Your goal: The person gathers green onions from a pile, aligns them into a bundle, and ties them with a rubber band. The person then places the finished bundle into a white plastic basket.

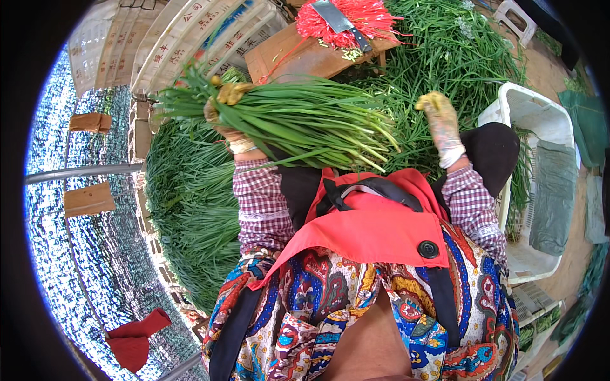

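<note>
My left hand (228,107), in a stained glove, grips a thick bunch of long green Chinese chives (305,114). Its pale cut ends point right, and the leaf tips stick out past my hand on the left. My right hand (436,114), also gloved, hovers at the edge of a loose heap of chives (429,57). Its fingers are bent, and the palm side is hidden, so whether anything small is in them does not show. Neatly laid chives (195,214) fill the floor beside my left arm.
A cleaver (332,16) rests on red plastic ties (305,21) atop a low wooden bench (281,52). White plastic crates (176,43) bearing writing stand at the upper left. Right of my knee is a white basket (564,128) with a green cloth (553,195). A stool (517,21) stands beyond.
</note>
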`<act>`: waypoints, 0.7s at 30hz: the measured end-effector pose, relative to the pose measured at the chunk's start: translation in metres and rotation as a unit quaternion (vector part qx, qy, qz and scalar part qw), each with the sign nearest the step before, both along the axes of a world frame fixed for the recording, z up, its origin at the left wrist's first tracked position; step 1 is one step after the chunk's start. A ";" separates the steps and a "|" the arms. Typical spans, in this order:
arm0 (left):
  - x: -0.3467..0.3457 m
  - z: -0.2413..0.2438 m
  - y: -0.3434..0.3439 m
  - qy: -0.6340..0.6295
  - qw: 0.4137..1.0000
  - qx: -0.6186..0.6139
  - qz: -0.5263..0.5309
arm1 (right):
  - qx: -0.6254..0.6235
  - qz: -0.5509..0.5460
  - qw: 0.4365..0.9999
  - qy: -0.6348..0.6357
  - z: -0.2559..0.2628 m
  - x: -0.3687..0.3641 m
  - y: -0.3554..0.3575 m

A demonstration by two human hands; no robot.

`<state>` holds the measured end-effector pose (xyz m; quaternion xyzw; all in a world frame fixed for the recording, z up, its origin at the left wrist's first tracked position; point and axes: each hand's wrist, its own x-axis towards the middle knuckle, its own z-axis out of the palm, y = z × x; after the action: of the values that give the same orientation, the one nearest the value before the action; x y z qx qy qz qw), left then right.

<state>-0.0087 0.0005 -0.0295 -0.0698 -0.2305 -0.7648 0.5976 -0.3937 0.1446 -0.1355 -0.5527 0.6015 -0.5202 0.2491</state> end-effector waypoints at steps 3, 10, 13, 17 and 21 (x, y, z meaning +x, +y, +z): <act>0.010 0.006 0.002 0.039 0.998 0.013 0.037 | 0.146 0.039 0.973 -0.174 0.002 -0.021 0.010; 0.004 -0.004 -0.004 -0.027 0.993 0.031 0.107 | 0.197 0.299 0.805 -0.472 0.002 0.067 0.010; 0.009 -0.014 -0.007 -0.047 0.979 0.109 0.165 | 0.241 0.270 0.775 -0.518 -0.011 0.068 0.008; 0.026 -0.024 -0.009 -0.106 0.982 0.046 0.151 | 0.237 0.292 0.814 -0.442 -0.026 0.025 0.012; 0.035 -0.027 -0.012 -0.124 0.969 0.049 0.206 | 0.242 0.120 0.899 -0.344 -0.008 -0.019 0.020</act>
<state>0.0262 -0.0111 -0.0561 0.1034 -0.2744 -0.6382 0.7118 -0.4130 0.1646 -0.1431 -0.3302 0.5147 -0.4823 0.6273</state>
